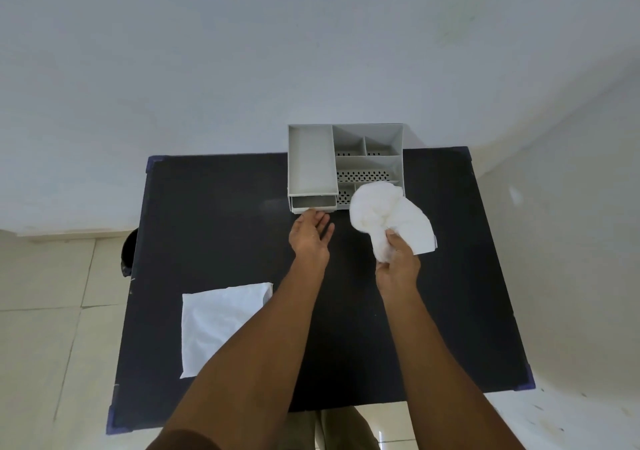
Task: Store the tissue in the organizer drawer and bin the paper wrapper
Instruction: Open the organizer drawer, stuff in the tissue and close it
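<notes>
Left hand (310, 231), open, touches the drawer (313, 202) front; right hand (398, 262) grips the tissue (384, 214); pull the drawer fully out, then tuck it in.

Dark rectangular table (221, 227) carries grey plastic compartment organizer (346, 165) at far edge, flat white paper wrapper (221, 321) near-left.

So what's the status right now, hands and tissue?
Left hand open at the grey plastic organizer's drawer, slightly pulled out. Right hand grips the crumpled white tissue. Flat white paper wrapper waits on the table.
</notes>
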